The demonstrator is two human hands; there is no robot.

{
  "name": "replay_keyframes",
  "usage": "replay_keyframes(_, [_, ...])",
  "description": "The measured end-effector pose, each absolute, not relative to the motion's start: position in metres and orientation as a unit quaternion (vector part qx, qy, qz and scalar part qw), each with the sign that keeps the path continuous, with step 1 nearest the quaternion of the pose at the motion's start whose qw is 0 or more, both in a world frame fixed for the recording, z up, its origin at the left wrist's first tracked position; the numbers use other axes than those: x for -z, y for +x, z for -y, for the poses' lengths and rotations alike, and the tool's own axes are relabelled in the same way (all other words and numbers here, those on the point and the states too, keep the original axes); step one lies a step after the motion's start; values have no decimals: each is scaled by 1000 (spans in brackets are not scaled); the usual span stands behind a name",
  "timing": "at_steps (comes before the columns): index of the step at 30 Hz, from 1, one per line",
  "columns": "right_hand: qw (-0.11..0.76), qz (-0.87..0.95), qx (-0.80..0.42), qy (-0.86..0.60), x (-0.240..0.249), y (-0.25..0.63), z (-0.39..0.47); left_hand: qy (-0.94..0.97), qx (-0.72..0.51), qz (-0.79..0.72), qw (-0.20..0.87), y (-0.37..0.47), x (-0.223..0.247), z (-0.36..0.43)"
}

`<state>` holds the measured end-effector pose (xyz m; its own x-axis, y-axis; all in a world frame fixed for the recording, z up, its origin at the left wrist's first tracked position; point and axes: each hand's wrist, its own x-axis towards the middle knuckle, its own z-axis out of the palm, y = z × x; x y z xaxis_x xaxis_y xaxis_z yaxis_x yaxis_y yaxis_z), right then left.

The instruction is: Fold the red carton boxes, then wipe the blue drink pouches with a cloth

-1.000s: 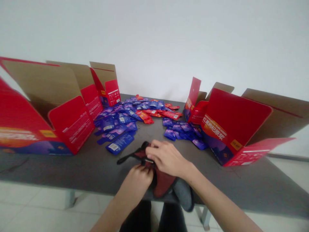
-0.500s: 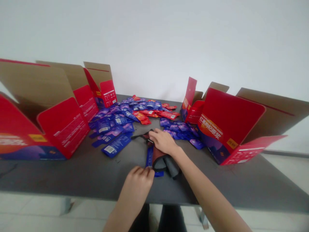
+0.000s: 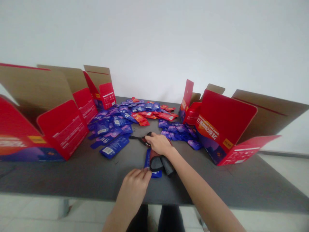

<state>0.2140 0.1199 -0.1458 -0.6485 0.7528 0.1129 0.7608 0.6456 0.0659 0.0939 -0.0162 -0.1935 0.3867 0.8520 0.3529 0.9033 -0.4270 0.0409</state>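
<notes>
Left hand (image 3: 136, 184): pinches blue packet (image 3: 147, 158) end, likely to steady it.
Right hand (image 3: 158, 143): clamped on maroon pouch (image 3: 153, 155), seemingly pressing it down.

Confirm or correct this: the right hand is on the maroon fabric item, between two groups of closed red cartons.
Not closed: the head view shows the red cartons standing open. The right hand is on the maroon fabric item between them.
</notes>
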Motion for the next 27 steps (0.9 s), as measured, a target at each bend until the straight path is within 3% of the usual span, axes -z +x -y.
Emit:
replay_keyframes(6, [125, 924, 59, -357, 114, 220, -80, -827, 143, 538, 77, 94, 189, 16])
replay_keyframes(10, [73, 959, 30, -273, 130, 224, -53, -826, 133, 541, 83, 94, 188, 16])
replay_keyframes(13, [49, 950, 25, -309, 152, 222, -69, -838, 134, 520, 96, 94, 188, 15])
replay_keyframes(19, [136, 895, 23, -425, 155, 232, -111, -818, 217, 528, 74, 89, 187, 12])
replay_keyframes(21, [245, 859, 10, -450, 143, 251, -106, -764, 320, 561, -13, 89, 183, 12])
replay_keyframes(25, [597, 655, -51, -461, 120, 311, -73, -548, 552, 562, -281, 99, 163, 9])
replay_keyframes(27, [674, 572, -88, -459, 115, 338, -52, -452, 624, 515, -376, 109, 151, 4])
